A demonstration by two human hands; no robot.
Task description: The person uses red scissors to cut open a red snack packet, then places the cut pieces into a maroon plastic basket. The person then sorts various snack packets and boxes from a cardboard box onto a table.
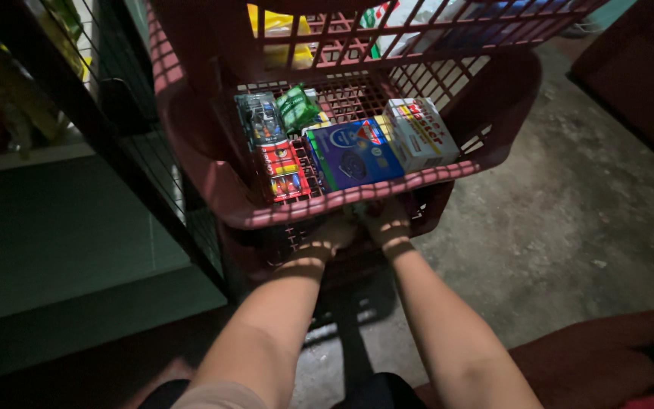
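Both my forearms reach forward under the near rim of a red plastic basket [357,195]. My left hand [327,236] and my right hand [387,224] sit close together against a lower basket just below that rim, partly hidden by it. Whether they grip anything I cannot see. Inside the upper basket lie a blue box [353,154], a white box with red print [420,132], a green packet [297,107], a clear packet [260,117] and a red packet [284,170].
A dark wire shelf rack [126,113] stands at the left, with a grey shelf board [62,235] below. Bare concrete floor [569,220] lies to the right. Another red basket [418,30] with goods sits higher at the back.
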